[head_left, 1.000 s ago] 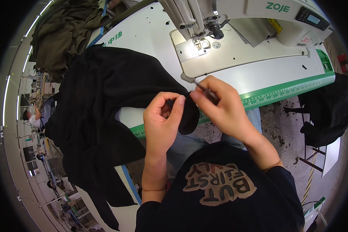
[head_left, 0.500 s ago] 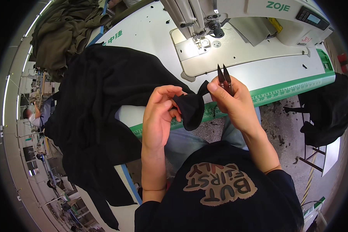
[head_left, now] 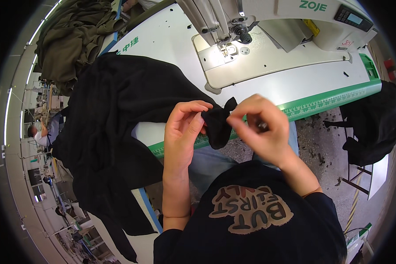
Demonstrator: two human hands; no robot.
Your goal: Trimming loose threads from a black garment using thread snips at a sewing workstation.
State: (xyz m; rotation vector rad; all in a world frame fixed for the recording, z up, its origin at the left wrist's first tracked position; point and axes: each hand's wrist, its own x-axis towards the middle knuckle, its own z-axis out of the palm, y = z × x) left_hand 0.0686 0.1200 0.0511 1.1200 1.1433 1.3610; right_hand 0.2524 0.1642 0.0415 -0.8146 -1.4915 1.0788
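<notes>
A black garment (head_left: 123,101) lies over the left of the sewing table, and its narrow end (head_left: 217,130) stretches to my hands at the table's front edge. My left hand (head_left: 179,132) is closed on that end, thumb and fingers pinching the cloth. Just to its right, my right hand (head_left: 266,127) is curled, with thumb and forefinger together at the cloth's edge; slight blur hides whether they grip it. Thread snips (head_left: 262,126) are tucked inside the right palm, mostly covered by the fingers.
The sewing machine (head_left: 226,26) stands beyond my hands, its needle area lit. A green ruler strip (head_left: 321,103) edges the white table (head_left: 163,39). Olive cloth (head_left: 70,39) is heaped far left. More black cloth (head_left: 374,123) hangs at the right. Dark scraps litter the floor.
My right hand has turned over and moved closer to the cloth end. The snips, whose blades pointed upward before, are now mostly hidden in the palm. The left hand keeps its hold.
</notes>
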